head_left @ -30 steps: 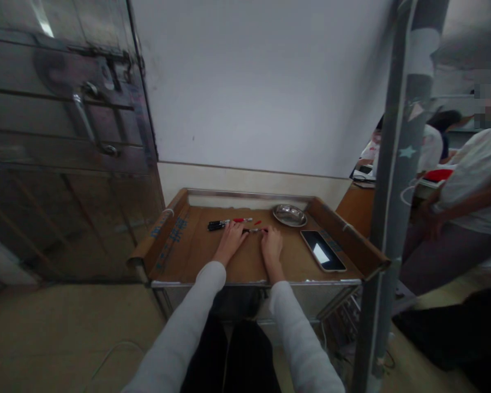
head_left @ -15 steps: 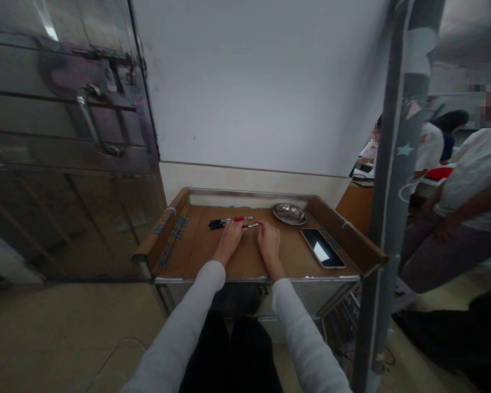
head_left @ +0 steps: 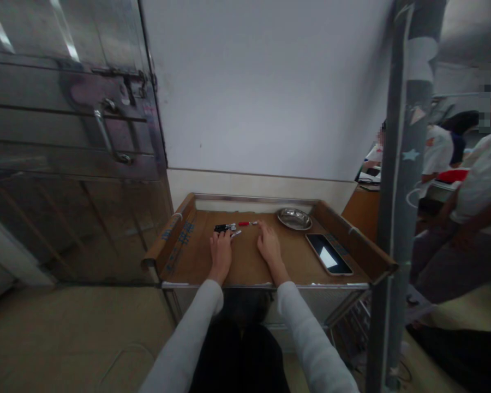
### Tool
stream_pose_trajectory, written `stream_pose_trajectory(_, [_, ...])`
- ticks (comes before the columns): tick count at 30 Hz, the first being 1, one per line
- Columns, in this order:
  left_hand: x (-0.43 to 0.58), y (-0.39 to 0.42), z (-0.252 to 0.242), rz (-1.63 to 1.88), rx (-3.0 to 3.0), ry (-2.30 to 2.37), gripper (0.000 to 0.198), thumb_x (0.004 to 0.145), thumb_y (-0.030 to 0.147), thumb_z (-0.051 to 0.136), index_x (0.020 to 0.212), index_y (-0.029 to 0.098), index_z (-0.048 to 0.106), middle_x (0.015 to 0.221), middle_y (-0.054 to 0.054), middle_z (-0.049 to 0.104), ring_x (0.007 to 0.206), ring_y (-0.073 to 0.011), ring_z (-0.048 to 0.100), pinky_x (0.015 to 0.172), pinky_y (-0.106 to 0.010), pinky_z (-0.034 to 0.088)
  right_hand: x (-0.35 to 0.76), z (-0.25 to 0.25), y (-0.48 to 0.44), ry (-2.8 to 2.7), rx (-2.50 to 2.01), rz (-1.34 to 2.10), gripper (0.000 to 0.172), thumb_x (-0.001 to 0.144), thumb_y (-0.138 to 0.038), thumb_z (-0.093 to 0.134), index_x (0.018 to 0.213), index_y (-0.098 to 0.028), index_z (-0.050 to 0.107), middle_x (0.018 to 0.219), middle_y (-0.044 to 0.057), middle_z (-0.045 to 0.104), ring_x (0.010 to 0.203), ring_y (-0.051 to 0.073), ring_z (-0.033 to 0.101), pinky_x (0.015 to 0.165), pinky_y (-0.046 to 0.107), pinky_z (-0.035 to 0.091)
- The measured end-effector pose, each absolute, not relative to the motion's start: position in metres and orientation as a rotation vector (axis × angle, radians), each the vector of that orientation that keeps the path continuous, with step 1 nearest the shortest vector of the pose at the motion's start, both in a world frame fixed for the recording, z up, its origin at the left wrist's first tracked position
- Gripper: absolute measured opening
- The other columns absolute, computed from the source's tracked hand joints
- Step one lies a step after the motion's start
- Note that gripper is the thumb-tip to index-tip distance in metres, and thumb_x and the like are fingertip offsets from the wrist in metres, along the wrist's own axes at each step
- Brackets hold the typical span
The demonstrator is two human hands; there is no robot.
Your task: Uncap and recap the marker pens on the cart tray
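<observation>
My left hand [head_left: 220,255] has its fingers closed over a pen, whose pale clear end [head_left: 237,233] sticks out to the right; its other end is hidden under the fingers. Just beyond those fingertips lie black pens [head_left: 224,227], close together on the cardboard. A red pen [head_left: 244,223] with a clear end lies to their right. My right hand [head_left: 269,245] rests lower right of it, index finger stretched forward at the clear end of the red pen. Whether that fingertip touches the pen I cannot tell. The fingers of this hand are apart, and nothing shows in them.
A round metal dish [head_left: 294,218] stands at the back right of the cardboard-lined table [head_left: 196,262]. Nearer lies a phone [head_left: 329,255]. Raised cardboard sides [head_left: 354,240] edge the table. A grey post [head_left: 396,218] stands at right, with people beyond it; a metal door [head_left: 77,164] is at left.
My left hand has drawn the pen leftward and nearer, out of my right hand's fingers. My right hand has opened, its index finger now at the red pen's end. The view has shifted slightly.
</observation>
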State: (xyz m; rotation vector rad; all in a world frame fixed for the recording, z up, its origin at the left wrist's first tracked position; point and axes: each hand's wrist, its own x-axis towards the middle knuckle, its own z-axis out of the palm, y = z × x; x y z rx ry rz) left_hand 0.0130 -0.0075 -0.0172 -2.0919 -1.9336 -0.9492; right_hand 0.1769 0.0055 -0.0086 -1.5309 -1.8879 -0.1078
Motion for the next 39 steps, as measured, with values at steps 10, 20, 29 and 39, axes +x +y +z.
stream_pose_trajectory(10, [0.028, 0.029, -0.027, -0.978, -1.917, -2.035, 0.029, 0.085, 0.0, 0.028, 0.096, 0.012, 0.052, 0.098, -0.01, 0.052, 0.087, -0.0171, 0.051, 0.082, -0.032, 0.042, 0.189, -0.016, 0.041, -1.793, -1.911, -0.305, 0.03, 0.087, -0.016, 0.038, 0.107, -0.016, 0.061, 0.109, 0.014, 0.058, 0.099, 0.024, 0.05, 0.083, 0.033, 0.036])
stream_pose_trajectory(20, [0.067, 0.054, -0.019, -0.855, -2.237, -1.737, 0.029, 0.086, 0.004, 0.031, 0.1, 0.012, 0.055, 0.099, -0.013, 0.055, 0.095, -0.0236, 0.052, 0.085, -0.039, 0.042, 0.191, -0.017, 0.043, -1.514, -2.059, -0.374, 0.03, 0.089, -0.024, 0.038, 0.096, -0.008, 0.062, 0.099, 0.022, 0.059, 0.097, 0.029, 0.05, 0.079, 0.038, 0.034])
stream_pose_trajectory(29, [0.068, 0.058, -0.019, -0.85, -2.34, -1.731, 0.022, 0.089, 0.013, 0.038, 0.097, 0.014, 0.058, 0.096, -0.013, 0.057, 0.097, -0.025, 0.052, 0.086, -0.041, 0.041, 0.191, -0.018, 0.052, -1.835, -1.93, -0.241, 0.019, 0.089, -0.025, 0.048, 0.092, -0.016, 0.064, 0.098, 0.012, 0.063, 0.092, 0.022, 0.054, 0.078, 0.032, 0.034])
stream_pose_trajectory(39, [0.063, 0.057, -0.023, -1.086, -2.683, -1.435, 0.015, 0.086, 0.016, 0.048, 0.096, 0.015, 0.06, 0.1, -0.008, 0.058, 0.1, -0.0193, 0.054, 0.092, -0.033, 0.043, 0.199, -0.016, 0.04, -1.668, -1.994, -0.227, 0.02, 0.089, -0.026, 0.048, 0.092, -0.016, 0.064, 0.096, 0.012, 0.063, 0.092, 0.023, 0.053, 0.075, 0.032, 0.032])
